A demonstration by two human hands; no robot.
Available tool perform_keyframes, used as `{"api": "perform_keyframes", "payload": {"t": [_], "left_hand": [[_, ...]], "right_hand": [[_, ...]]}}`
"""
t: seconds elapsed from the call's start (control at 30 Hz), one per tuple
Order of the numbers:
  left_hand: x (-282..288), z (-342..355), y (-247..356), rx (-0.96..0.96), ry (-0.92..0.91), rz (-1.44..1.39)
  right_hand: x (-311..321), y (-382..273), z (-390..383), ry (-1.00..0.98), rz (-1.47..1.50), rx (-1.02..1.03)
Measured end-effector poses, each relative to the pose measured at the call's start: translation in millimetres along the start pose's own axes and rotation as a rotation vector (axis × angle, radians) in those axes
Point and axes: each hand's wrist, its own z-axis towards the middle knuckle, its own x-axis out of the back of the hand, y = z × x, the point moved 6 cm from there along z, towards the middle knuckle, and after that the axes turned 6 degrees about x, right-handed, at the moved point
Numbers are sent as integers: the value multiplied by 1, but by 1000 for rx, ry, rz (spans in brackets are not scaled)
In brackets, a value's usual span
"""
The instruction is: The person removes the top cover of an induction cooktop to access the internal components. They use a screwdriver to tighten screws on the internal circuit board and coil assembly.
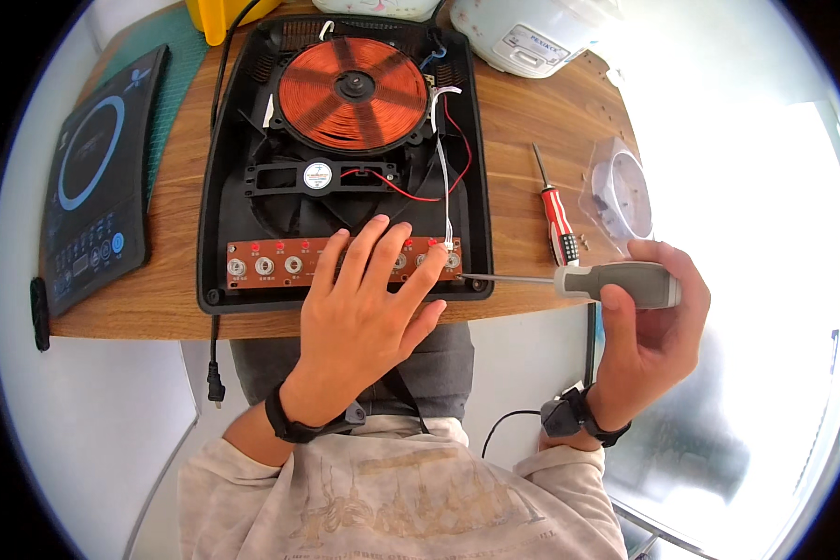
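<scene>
An opened induction cooker base (pixel 482 205) lies on the wooden table in front of me, its black shell holding a round copper coil (pixel 313 93) and a fan (pixel 275 177). Along its near edge runs a brown circuit board (pixel 252 250) with spring contacts and red lights. My left hand (pixel 359 289) rests on that board, fingers spread and stretched out. In my right hand (pixel 658 322) is a grey-handled screwdriver (pixel 625 283), held level. Its shaft points left and the tip meets the board's right end, by the white cable connector (pixel 448 245).
A second screwdriver (pixel 558 222), red, white and black, lies right of the base near small screws (pixel 583 243) and a clear round container (pixel 623 191). The cooker's black top panel (pixel 93 187) lies at left on a green mat (pixel 179 70). A white appliance (pixel 523 37) stands behind.
</scene>
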Motion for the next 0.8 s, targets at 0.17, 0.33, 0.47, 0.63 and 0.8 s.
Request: {"api": "perform_keyframes", "payload": {"t": [0.17,0.33,0.47,0.63,0.8], "left_hand": [[0,0,0,-3,-3,-11],[-2,-1,-1,-4,6,-13],[-2,-2,-1,-1,11,-17],[-2,-1,-1,-1,15,-26],[-2,-2,-1,-1,13,-30]], "right_hand": [[-14,-7,6,-37,106,106],[-11,0,18,-58,49,306],[-9,3,15,-53,19,298],[-20,-4,11,-8,225,211],[-22,-3,11,-99,317,313]]}}
